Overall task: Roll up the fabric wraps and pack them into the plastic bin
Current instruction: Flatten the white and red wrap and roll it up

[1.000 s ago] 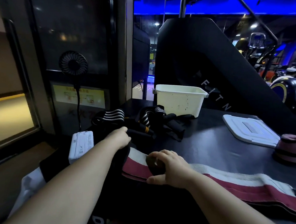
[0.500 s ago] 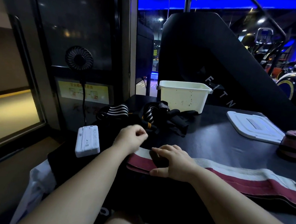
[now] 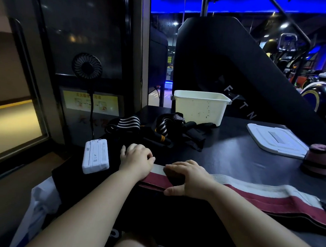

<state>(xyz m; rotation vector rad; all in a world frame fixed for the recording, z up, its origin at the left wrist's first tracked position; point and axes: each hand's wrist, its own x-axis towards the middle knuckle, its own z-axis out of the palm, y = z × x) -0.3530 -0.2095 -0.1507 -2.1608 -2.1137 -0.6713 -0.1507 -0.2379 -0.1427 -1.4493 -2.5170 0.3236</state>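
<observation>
1. Clock face laid flat on the dark table (image 3: 232, 154): 6 o'clock at the wearer's edge, 12 o'clock at the far edge.
2. At 5 o'clock, red-and-white wrap (image 3: 268, 194): stretched flat along the near edge, trailing off toward 3 o'clock, its dark left end covered by the right hand.
3. Right hand (image 3: 185, 179): fingers arched and curled over that dark end, thumb hooked at the near border, grasping the wrap.
4. At 7 o'clock, left hand (image 3: 137, 160): knuckles up, fingers bent, thumb side touching the wrap's white border, just beside the right hand. Cannot tell whether gripping anything.
5. At 12 o'clock, plastic bin (image 3: 200, 108): cream, upright, open-topped, well apart from the wrap; interior hidden from this angle.
6. At 11 o'clock, pile of black striped wraps (image 3: 158, 128): tangled, lying between the hands and the bin, reaching the foot of the bin's front wall.
7. At 2 o'clock, white lid (image 3: 277, 140), lying flat. At 3 o'clock, pink rolled wrap (image 3: 322, 161), just beside the lid's near corner.
8. At 8 o'clock, white box-shaped device (image 3: 96, 156): resting on black cloth near the left hand.
9. Beyond the table: small black fan (image 3: 87, 66) on a stalk at 10 o'clock, and a black slanted machine housing (image 3: 238, 67) behind the bin at 1 o'clock.
</observation>
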